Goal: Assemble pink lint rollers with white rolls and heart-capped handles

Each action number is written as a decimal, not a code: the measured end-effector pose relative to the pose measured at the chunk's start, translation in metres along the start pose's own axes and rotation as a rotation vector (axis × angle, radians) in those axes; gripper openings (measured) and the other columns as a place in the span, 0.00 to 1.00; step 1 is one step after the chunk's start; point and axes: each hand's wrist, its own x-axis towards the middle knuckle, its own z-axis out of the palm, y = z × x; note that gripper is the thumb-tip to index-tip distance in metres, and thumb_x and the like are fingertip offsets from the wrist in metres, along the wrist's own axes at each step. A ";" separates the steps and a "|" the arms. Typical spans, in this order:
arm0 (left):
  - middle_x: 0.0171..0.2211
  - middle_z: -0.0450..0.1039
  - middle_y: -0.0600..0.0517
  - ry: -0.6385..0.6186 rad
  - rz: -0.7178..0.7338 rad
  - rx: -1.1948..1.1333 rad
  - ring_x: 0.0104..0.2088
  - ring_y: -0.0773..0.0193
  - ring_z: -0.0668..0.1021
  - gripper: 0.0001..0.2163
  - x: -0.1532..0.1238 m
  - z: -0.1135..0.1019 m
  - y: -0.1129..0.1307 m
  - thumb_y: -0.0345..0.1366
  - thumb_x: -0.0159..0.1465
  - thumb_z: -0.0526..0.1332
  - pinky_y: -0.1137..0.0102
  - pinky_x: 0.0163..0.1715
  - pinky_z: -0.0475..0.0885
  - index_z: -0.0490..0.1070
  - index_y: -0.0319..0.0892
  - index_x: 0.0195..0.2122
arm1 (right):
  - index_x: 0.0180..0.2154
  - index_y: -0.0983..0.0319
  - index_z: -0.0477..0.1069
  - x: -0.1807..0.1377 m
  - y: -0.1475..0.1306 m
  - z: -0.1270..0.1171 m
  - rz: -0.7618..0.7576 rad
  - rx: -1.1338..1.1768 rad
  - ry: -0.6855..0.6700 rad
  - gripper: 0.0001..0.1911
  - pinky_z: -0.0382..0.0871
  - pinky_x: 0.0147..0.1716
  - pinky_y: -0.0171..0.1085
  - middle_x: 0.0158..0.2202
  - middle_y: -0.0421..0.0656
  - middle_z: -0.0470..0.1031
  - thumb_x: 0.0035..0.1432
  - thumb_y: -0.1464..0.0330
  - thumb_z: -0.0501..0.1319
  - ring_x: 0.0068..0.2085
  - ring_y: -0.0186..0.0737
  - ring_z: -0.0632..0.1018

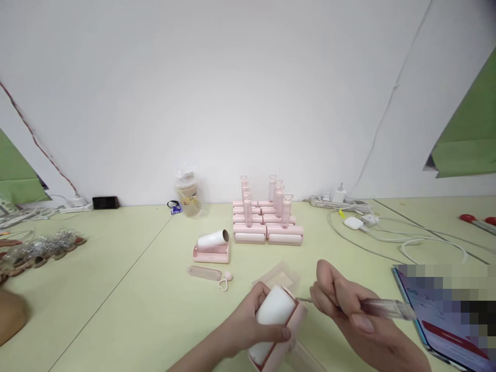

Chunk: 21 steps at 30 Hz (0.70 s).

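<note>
Near the front edge, my left hand [251, 323] is wrapped around a lint roller, with a white sheet roll [276, 307] in a pink frame [284, 338]. The roller is tilted, its far end facing up and right. My right hand [356, 315] grips a screwdriver [387, 308] with a clear handle. Its thin shaft points left at the upper end of the frame; whether the tip touches is too small to tell. Beneath and behind lies a translucent pink cover [282, 274]. A second roller's white roll [212, 239] leans in its pink base [213, 257].
A pink handle with a heart loop [205, 273] lies left of my hands. Several pink rollers [250, 236] stand in rows by the wall. A bagged drink cup [189, 199] is farther left. Cables [411, 240] and a phone [437, 330] lie right. Another person's arm [11, 315] is at left.
</note>
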 end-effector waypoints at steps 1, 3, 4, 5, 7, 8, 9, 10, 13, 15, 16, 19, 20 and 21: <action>0.32 0.64 0.57 -0.002 0.006 -0.003 0.32 0.67 0.67 0.21 0.000 0.000 0.000 0.34 0.46 0.68 0.74 0.31 0.61 0.59 0.41 0.37 | 0.19 0.61 0.48 -0.002 0.000 0.000 -0.006 -0.015 -0.011 0.24 0.48 0.22 0.35 0.24 0.35 0.48 0.52 0.55 0.57 0.23 0.34 0.52; 0.32 0.64 0.57 -0.006 0.007 -0.010 0.32 0.68 0.67 0.20 0.000 0.000 -0.001 0.34 0.47 0.68 0.74 0.31 0.61 0.59 0.41 0.37 | 0.19 0.60 0.48 -0.006 0.002 -0.001 -0.030 -0.090 -0.058 0.23 0.49 0.22 0.35 0.25 0.36 0.49 0.53 0.56 0.57 0.24 0.34 0.54; 0.32 0.64 0.57 -0.006 0.006 -0.008 0.32 0.68 0.67 0.20 -0.001 0.000 0.000 0.34 0.47 0.67 0.74 0.30 0.61 0.59 0.41 0.37 | 0.20 0.60 0.48 -0.007 0.004 -0.001 -0.042 -0.157 -0.096 0.22 0.50 0.22 0.34 0.25 0.36 0.50 0.53 0.56 0.56 0.24 0.34 0.55; 0.32 0.64 0.57 -0.003 0.008 0.000 0.32 0.67 0.68 0.20 -0.001 0.000 0.001 0.34 0.47 0.67 0.74 0.30 0.61 0.59 0.41 0.37 | 0.20 0.60 0.48 -0.008 0.007 -0.002 -0.054 -0.233 -0.141 0.22 0.51 0.22 0.35 0.25 0.37 0.52 0.54 0.56 0.55 0.24 0.35 0.56; 0.32 0.64 0.57 0.009 0.014 0.039 0.32 0.67 0.68 0.20 -0.003 0.000 0.004 0.33 0.47 0.67 0.74 0.30 0.60 0.59 0.41 0.38 | 0.19 0.60 0.47 -0.010 0.013 -0.003 -0.096 -0.374 -0.243 0.22 0.52 0.22 0.35 0.25 0.38 0.53 0.56 0.55 0.51 0.24 0.34 0.57; 0.32 0.64 0.57 0.015 0.019 0.063 0.32 0.67 0.68 0.20 -0.004 0.001 0.006 0.33 0.46 0.67 0.74 0.30 0.60 0.60 0.41 0.37 | 0.19 0.60 0.46 -0.010 0.016 -0.003 -0.132 -0.423 -0.297 0.22 0.52 0.22 0.35 0.25 0.38 0.53 0.57 0.55 0.50 0.23 0.33 0.57; 0.31 0.64 0.57 0.019 0.022 0.086 0.32 0.67 0.68 0.20 -0.005 0.002 0.008 0.32 0.46 0.67 0.74 0.30 0.60 0.60 0.41 0.37 | 0.18 0.60 0.46 -0.011 0.020 -0.002 -0.183 -0.453 -0.353 0.23 0.52 0.21 0.34 0.24 0.38 0.53 0.58 0.55 0.48 0.21 0.33 0.57; 0.31 0.64 0.58 0.023 0.022 0.106 0.32 0.67 0.68 0.20 -0.006 0.003 0.010 0.32 0.45 0.68 0.75 0.29 0.60 0.60 0.41 0.36 | 0.17 0.60 0.45 -0.012 0.023 -0.002 -0.235 -0.475 -0.396 0.24 0.52 0.19 0.33 0.23 0.37 0.52 0.59 0.55 0.47 0.20 0.32 0.56; 0.31 0.63 0.58 0.021 0.022 0.136 0.32 0.67 0.68 0.20 -0.009 0.004 0.014 0.32 0.45 0.68 0.75 0.29 0.60 0.61 0.42 0.36 | 0.15 0.61 0.44 -0.017 0.029 0.000 -0.286 -0.599 -0.403 0.26 0.55 0.19 0.32 0.21 0.38 0.54 0.59 0.57 0.48 0.20 0.32 0.59; 0.31 0.64 0.58 0.018 0.015 0.152 0.33 0.66 0.68 0.20 -0.009 0.005 0.015 0.33 0.45 0.68 0.75 0.29 0.61 0.62 0.42 0.37 | 0.14 0.61 0.47 -0.020 0.032 0.003 -0.243 -0.679 -0.343 0.25 0.56 0.18 0.31 0.18 0.37 0.55 0.60 0.60 0.50 0.20 0.32 0.60; 0.31 0.64 0.58 0.020 0.008 0.162 0.33 0.66 0.69 0.19 -0.010 0.004 0.015 0.33 0.45 0.68 0.75 0.29 0.61 0.63 0.43 0.37 | 0.14 0.60 0.48 -0.021 0.034 0.005 -0.222 -0.705 -0.317 0.25 0.55 0.17 0.30 0.17 0.37 0.54 0.60 0.62 0.50 0.19 0.31 0.59; 0.31 0.66 0.58 0.038 -0.006 0.174 0.32 0.65 0.70 0.19 -0.010 0.004 0.015 0.33 0.45 0.67 0.75 0.28 0.61 0.63 0.43 0.37 | 0.16 0.59 0.47 -0.019 0.035 0.009 -0.197 -0.766 -0.292 0.23 0.50 0.13 0.31 0.14 0.34 0.49 0.62 0.61 0.48 0.16 0.31 0.56; 0.31 0.67 0.57 0.036 -0.005 0.154 0.32 0.65 0.70 0.19 -0.011 0.005 0.015 0.32 0.45 0.67 0.75 0.28 0.61 0.62 0.43 0.37 | 0.17 0.59 0.47 -0.017 0.034 0.011 -0.203 -0.794 -0.319 0.23 0.51 0.13 0.31 0.14 0.34 0.50 0.62 0.59 0.45 0.16 0.31 0.56; 0.32 0.68 0.56 0.028 0.002 0.114 0.32 0.65 0.71 0.19 -0.011 0.006 0.015 0.32 0.45 0.67 0.75 0.28 0.62 0.62 0.43 0.37 | 0.18 0.59 0.46 -0.014 0.033 0.012 -0.228 -0.819 -0.357 0.22 0.52 0.14 0.31 0.14 0.34 0.51 0.63 0.59 0.43 0.16 0.31 0.57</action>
